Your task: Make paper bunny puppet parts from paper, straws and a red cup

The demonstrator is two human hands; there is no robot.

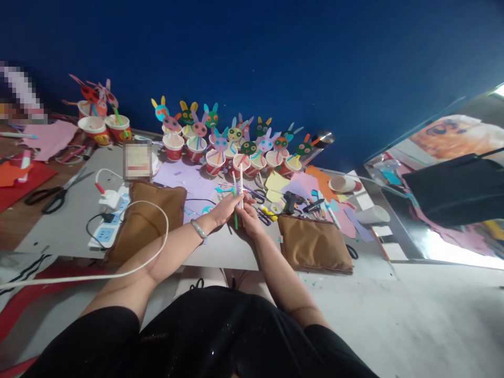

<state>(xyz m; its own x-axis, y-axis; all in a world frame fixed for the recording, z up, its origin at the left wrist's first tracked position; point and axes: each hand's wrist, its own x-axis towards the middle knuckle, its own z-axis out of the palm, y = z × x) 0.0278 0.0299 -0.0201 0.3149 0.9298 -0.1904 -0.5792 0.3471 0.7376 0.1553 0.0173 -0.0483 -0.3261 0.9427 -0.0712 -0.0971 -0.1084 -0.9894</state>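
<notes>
Both hands meet over the near middle of the table, holding a few thin drinking straws (pixel 241 181), one white and one green among them. My left hand (pixel 229 206), with a bangle on its wrist, is closed around the straws. Just beside it, my right hand (pixel 249 216) has its fingers closed on them lower down. Which straw sits in which hand is partly hidden by the fingers. Straight ahead stand several paper cups (pixel 216 163) carrying paper rabbit-like heads (pixel 248 149) on straws.
A brown pouch (pixel 147 231) and a white power strip (pixel 106 231) lie left; another brown pouch (pixel 315 244) lies right. A hot glue gun (pixel 293 201), coloured paper (pixel 276 186) and markers are beyond it. Black scissors (pixel 55 197) rest far left. A white cable (pixel 167 223) loops over my left forearm.
</notes>
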